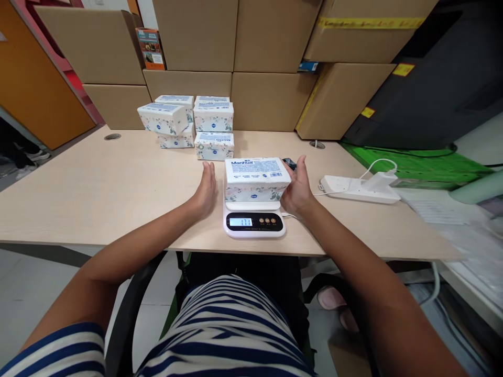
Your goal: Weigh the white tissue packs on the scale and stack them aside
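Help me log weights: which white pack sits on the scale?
The near pack, between the person's left hand and right hand; the other packs are stacked farther back, by cardboard boxes.

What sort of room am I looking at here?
Probably an office or small packing room: cardboard boxes are stacked along the back of a pale desk, which holds a lit digital scale bearing a Manhua-labelled pack.

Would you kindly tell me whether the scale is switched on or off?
The scale is on: its display is lit and shows digits, with a tissue pack on top.
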### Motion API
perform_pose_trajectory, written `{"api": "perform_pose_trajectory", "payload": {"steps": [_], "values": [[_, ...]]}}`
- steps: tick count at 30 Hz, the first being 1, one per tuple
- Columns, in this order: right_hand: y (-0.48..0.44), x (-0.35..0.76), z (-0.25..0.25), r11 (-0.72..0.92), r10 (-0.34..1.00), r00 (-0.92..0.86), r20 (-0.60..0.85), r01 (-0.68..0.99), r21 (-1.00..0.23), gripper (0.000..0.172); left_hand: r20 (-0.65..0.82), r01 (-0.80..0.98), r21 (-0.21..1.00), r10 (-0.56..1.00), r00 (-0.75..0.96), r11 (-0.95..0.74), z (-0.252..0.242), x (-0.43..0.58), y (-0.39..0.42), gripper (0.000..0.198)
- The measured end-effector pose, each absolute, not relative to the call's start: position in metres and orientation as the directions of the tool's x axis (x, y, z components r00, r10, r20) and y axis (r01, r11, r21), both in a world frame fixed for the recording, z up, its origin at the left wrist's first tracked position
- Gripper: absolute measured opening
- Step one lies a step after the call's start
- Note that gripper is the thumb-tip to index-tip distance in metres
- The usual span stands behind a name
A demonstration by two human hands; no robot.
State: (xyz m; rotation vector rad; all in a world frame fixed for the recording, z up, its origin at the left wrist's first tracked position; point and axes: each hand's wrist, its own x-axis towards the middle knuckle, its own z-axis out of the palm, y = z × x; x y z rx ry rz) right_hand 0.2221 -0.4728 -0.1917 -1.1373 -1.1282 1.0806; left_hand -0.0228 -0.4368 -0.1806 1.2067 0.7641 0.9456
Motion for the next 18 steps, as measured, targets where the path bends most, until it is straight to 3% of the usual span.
{"api": "perform_pose_trajectory", "payload": {"steps": [18], "values": [[-0.4640, 0.2326, -0.2021, 0.154, 0.980, 0.124, 0.156, 0.026, -0.988, 0.121, 0.017, -0.117, 0.993, 0.917, 0.400, 0.033, -0.1797, -0.0232, -0.4316, 0.086]]}}
